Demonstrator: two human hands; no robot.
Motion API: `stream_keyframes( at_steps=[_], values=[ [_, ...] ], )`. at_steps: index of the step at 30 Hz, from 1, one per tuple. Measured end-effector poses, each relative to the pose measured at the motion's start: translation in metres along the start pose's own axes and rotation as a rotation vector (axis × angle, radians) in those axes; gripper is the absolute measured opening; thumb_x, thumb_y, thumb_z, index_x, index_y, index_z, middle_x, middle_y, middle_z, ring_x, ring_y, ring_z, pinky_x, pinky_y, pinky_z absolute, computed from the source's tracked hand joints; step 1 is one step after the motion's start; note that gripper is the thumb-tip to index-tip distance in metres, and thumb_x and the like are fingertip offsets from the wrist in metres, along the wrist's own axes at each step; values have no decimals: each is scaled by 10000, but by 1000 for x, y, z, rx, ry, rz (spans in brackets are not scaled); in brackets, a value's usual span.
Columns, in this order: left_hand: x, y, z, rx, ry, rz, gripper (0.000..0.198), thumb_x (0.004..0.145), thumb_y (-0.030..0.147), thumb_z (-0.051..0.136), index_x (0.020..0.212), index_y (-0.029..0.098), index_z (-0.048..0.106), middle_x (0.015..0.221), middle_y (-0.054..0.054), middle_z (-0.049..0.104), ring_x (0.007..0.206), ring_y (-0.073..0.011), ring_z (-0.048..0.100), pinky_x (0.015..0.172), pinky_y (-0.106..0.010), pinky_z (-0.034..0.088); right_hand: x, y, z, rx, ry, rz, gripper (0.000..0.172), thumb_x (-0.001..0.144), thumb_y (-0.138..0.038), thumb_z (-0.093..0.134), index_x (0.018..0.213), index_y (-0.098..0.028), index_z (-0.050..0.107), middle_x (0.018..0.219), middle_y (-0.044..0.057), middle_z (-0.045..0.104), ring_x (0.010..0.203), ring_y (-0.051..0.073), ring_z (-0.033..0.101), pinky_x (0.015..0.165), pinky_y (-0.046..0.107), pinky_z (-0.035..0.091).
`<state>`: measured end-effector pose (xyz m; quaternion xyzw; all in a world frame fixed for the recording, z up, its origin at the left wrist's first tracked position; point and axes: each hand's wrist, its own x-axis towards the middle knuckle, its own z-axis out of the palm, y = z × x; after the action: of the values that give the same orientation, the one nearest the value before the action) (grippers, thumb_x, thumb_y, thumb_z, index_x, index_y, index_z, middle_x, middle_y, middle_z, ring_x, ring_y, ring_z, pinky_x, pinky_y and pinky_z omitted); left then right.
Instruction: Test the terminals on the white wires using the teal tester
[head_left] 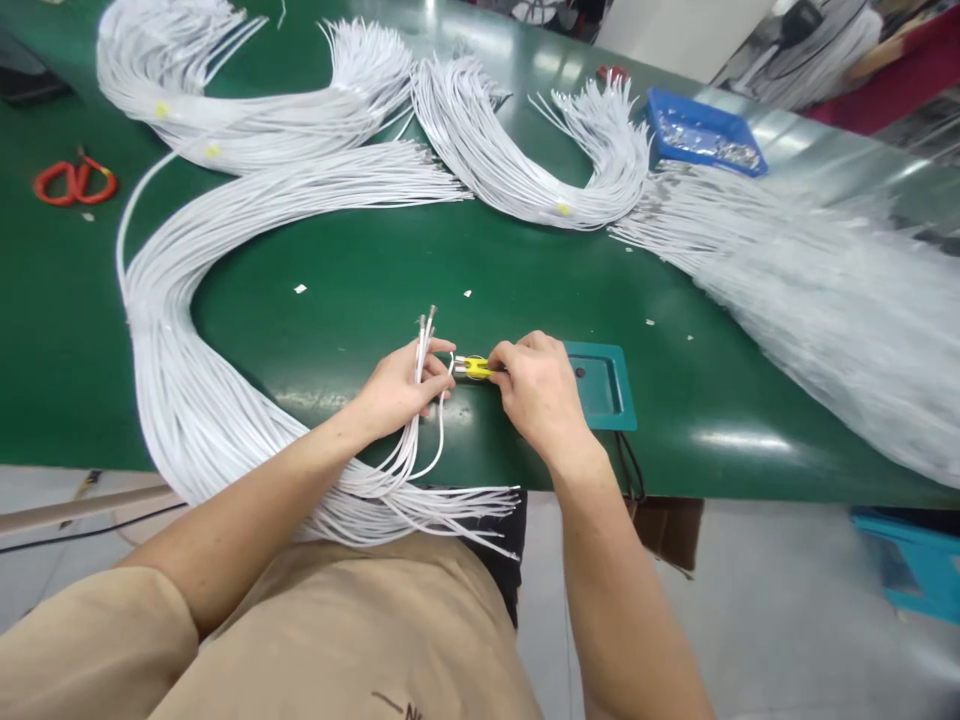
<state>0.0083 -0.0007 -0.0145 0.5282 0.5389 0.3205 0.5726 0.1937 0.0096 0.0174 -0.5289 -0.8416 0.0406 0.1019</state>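
Note:
A few white cables [410,445] stand upright in my left hand [396,388], their grey-tipped ends above the fingers. One of these cables [442,430] curves apart from the rest, its end near my left fingertips. My right hand [540,385] pinches a small yellow tool [475,368] whose silvery front meets or nearly meets that cable end; exact contact is too small to tell. A large bundle of white cables [169,370] curves around from the left and passes under my left forearm, its loose ends at the table's front edge.
A teal tray [628,395] sits partly behind my right hand. More cable bundles [510,170] lie at the back, and a plastic-covered one [817,290] at the right. A blue bin [705,150] holds small metal parts. Red-handled scissors [75,185] rest at the left of the green table [360,260].

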Motion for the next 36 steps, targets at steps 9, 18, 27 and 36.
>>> stream_keyframes(
  at_steps=[9, 18, 27, 36],
  values=[
    [4, -11, 1, 52, -4, -6, 403, 724, 230, 637, 1118, 186, 561, 687, -10, 667, 567, -146, 614, 437, -209, 458, -2, -6, -1, 42, 53, 22, 97, 828, -164, 553, 874, -187, 635, 820, 76, 645, 891, 245, 517, 893, 407, 367],
    [1, -6, -6, -39, -20, -32, 437, 703, 238, 672, 1113, 141, 556, 672, -12, 660, 534, -130, 591, 436, -204, 456, -33, -44, 5, 239, 225, 63, 185, 927, -215, 438, 958, -182, 617, 933, 78, 679, 882, 215, 548, 798, 358, 369],
    [-10, 6, -14, -103, -85, -9, 372, 716, 276, 700, 1048, 124, 624, 695, 0, 636, 489, -72, 505, 477, -200, 428, -63, -92, 37, 99, 98, -93, 182, 874, -118, 437, 771, -183, 573, 715, 40, 581, 707, 197, 446, 644, 343, 305],
    [-25, 6, -17, -205, -55, 26, 338, 752, 359, 689, 1017, 150, 670, 893, -83, 708, 833, -186, 655, 716, -285, 493, -83, -109, 28, 65, -70, 3, 171, 823, -83, 466, 747, -195, 570, 692, 62, 614, 660, 210, 513, 588, 331, 345]
  ],
)
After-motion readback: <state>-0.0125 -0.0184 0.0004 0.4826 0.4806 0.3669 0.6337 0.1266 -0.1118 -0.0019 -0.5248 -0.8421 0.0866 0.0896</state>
